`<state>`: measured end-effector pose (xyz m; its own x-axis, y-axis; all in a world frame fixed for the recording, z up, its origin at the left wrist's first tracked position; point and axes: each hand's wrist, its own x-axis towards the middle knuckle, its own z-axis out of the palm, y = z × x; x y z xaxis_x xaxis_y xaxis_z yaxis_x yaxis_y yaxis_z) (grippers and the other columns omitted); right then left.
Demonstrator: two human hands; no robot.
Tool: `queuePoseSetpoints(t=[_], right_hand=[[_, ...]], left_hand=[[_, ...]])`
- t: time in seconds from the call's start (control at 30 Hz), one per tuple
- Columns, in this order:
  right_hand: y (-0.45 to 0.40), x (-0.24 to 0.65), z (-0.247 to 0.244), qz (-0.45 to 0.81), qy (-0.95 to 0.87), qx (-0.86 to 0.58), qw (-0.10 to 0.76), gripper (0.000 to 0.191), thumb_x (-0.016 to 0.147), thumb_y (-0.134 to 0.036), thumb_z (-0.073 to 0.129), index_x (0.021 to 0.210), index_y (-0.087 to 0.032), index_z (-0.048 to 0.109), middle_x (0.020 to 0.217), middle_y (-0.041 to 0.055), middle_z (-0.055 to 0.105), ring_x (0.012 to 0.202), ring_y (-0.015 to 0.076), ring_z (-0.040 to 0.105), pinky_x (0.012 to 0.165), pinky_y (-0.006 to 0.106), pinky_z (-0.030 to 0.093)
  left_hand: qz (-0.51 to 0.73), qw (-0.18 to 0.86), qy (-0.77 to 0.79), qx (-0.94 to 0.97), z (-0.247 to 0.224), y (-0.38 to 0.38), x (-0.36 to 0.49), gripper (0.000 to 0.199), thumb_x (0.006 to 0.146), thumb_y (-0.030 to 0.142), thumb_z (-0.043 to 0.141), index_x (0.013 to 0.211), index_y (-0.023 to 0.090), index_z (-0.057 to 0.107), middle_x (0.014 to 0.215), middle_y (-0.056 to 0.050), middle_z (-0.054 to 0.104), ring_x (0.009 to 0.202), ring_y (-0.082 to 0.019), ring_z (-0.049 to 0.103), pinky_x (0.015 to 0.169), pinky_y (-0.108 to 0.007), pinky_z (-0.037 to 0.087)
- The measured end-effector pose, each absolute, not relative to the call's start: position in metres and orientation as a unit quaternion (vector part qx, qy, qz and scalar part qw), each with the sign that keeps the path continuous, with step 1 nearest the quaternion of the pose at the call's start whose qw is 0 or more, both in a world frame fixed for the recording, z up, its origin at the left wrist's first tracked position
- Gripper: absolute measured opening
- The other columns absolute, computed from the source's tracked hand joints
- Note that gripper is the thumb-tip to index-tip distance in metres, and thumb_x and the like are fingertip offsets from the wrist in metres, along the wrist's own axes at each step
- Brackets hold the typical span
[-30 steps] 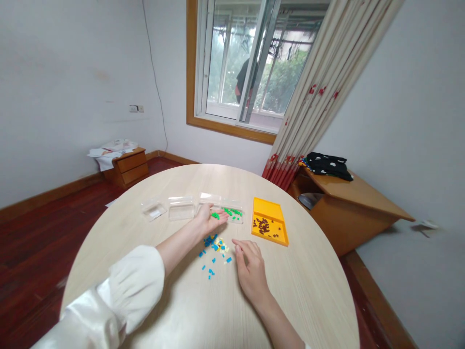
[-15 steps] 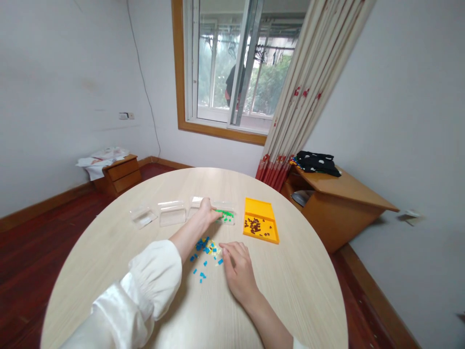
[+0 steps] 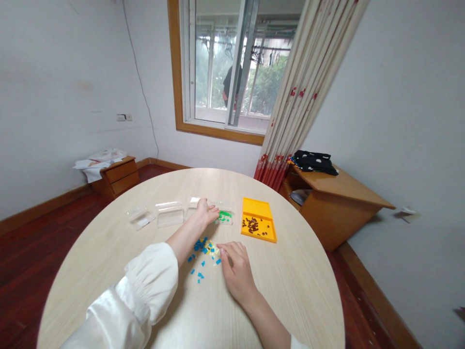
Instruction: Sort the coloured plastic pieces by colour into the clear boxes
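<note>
My left hand [image 3: 207,212] is at the left side of a clear plastic box [image 3: 228,223] that holds small green building bricks [image 3: 224,216]. Its fingers point right, stretched out over the box's edge, and no brick shows in them. My right hand [image 3: 238,271] lies low over the table, just right of a loose pile of small blue bricks [image 3: 200,245] with pale yellow bricks [image 3: 214,251] mixed in. Its index finger reaches toward the pile, with the thumb a little apart below. The undersides of its fingers are hidden.
Three more clear boxes stand to the left: one at the far left [image 3: 141,224], one beside it [image 3: 170,224], and one partly behind my left hand [image 3: 192,201]. An opened yellow case [image 3: 258,206] with dark brown bricks [image 3: 252,225] lies right on the round table [image 3: 290,291].
My left hand has drawn slightly back from the green bricks and turned, so its fingers show more. The right hand stays by the pile. The view has shifted slightly.
</note>
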<state>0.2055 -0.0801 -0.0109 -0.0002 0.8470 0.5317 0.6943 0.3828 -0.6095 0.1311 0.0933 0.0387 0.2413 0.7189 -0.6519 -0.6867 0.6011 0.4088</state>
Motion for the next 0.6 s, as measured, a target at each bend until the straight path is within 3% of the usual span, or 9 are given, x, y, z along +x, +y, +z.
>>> queuePoseSetpoints(t=[0.17,0.3,0.37,0.5,0.6], right_hand=[[-0.076,0.21,-0.013,0.08,-0.687,-0.578,0.433,0.022,0.088,-0.017,0.042,0.089,-0.018,0.063,0.085,0.0049,0.064,0.083,0.0186,0.054,0.075,0.032,0.038],[-0.073,0.213,-0.019,0.095,-0.68,-0.616,0.386,0.022,0.083,-0.01,0.044,0.094,-0.016,0.062,0.088,0.0073,0.063,0.087,0.0206,0.054,0.078,0.033,0.04],[-0.073,0.212,-0.024,0.105,-0.683,-0.628,0.358,0.023,0.082,-0.009,0.045,0.096,-0.015,0.062,0.09,0.0083,0.063,0.088,0.0214,0.054,0.078,0.034,0.041],[-0.072,0.209,-0.033,0.108,-0.697,-0.631,0.324,0.024,0.081,-0.008,0.046,0.097,-0.015,0.062,0.091,0.0091,0.062,0.089,0.0222,0.055,0.079,0.034,0.043],[-0.071,0.206,-0.038,0.089,-0.706,-0.624,0.323,0.024,0.08,-0.009,0.048,0.098,-0.016,0.062,0.088,0.0087,0.062,0.086,0.0223,0.055,0.077,0.034,0.044]], left_hand=[[0.453,0.793,0.403,0.05,0.034,0.084,0.116,0.017,0.085,0.019,0.033,0.07,0.017,0.042,0.059,0.001,0.041,0.046,-0.01,0.041,0.042,-0.02,0.038],[0.441,0.802,0.392,0.099,0.033,0.072,0.088,0.034,0.085,0.016,0.038,0.054,0.02,0.024,0.045,0.009,0.018,0.033,-0.005,0.017,0.032,-0.014,0.018],[0.426,0.805,0.394,0.127,0.03,0.062,0.07,0.039,0.084,0.017,0.042,0.052,0.02,0.02,0.043,0.01,0.014,0.032,-0.004,0.013,0.031,-0.015,0.011],[0.415,0.791,0.412,0.179,0.016,0.035,0.037,0.04,0.082,0.016,0.048,0.049,0.018,0.025,0.04,0.01,0.017,0.032,-0.002,0.013,0.033,-0.015,0.006],[0.426,0.705,0.447,0.349,0.002,0.017,0.02,0.033,0.074,0.019,0.059,0.05,0.017,0.036,0.04,0.01,0.026,0.034,-0.002,0.019,0.036,-0.015,0.012]])
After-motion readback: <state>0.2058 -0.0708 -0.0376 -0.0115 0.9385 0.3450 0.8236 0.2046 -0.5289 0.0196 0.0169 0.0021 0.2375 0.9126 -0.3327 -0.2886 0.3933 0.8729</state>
